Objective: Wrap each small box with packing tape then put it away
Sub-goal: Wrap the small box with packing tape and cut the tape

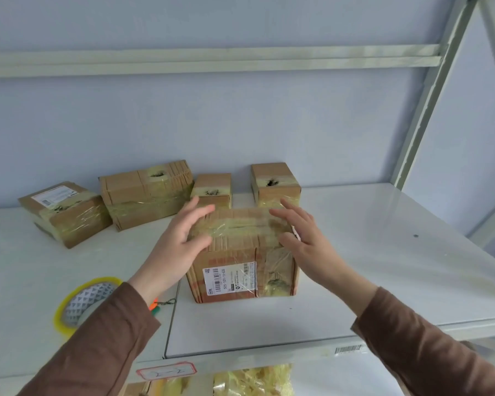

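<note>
Spreading straight and relaxed, the fingers of the left hand lie at the upper left corner of the taped box, while those of the right hand fan out just beside its upper right corner; neither hand curls round anything, and whether the right fingertips touch the cardboard cannot be told. Both wrists run back into brown sleeves. That box stands on the white shelf, near its front edge, a printed label facing the camera under clear tape. Behind it, along the wall, four more wrapped boxes sit in a loose row, the two small ones just beyond the fingertips. A tape roll with a yellowish rim lies at the left, partly hidden by the left sleeve
</note>
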